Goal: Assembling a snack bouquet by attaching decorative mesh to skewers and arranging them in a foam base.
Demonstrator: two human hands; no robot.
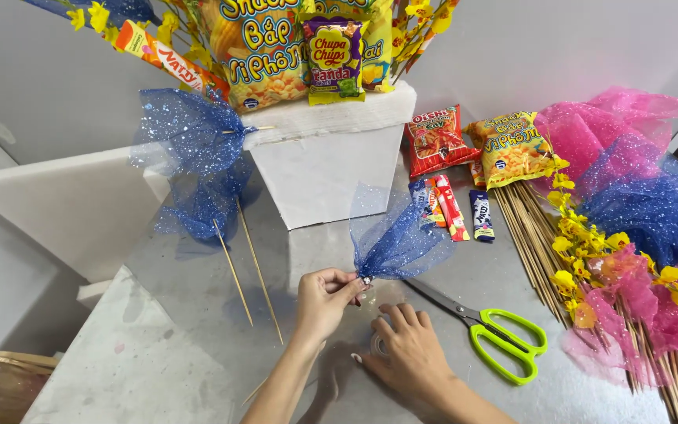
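Head view: left hand (325, 297) pinches the gathered base of a blue glitter mesh fan (395, 235), fingers closed tight on it; the mesh is sheer, sparkly and flares up and right from the pinch, just left of the scissors (486, 326). Right hand (404, 353) lies flat with fingers spread loosely over a clear tape roll (377, 344), which is mostly hidden under the palm, so the grip on it is hard to make out. The scissors have grey blades and lime-green plastic loops and lie on a grey mottled surface (151, 361). Up and left of the scissors stands a white foam block (323, 157), tapered, stuck with snack bags and yellow fake flowers, its top cut off by the frame. A second blue mesh bunch (194, 149) on thin wooden skewers (246, 263) sits further left. Above the scissors lie small candy packets (453, 208) and a red snack bag (437, 140). Right of the scissors is a pile of bamboo sticks (531, 235) with yellow blossoms, partly buried under pink and blue mesh (637, 180), with the ends running out of frame.
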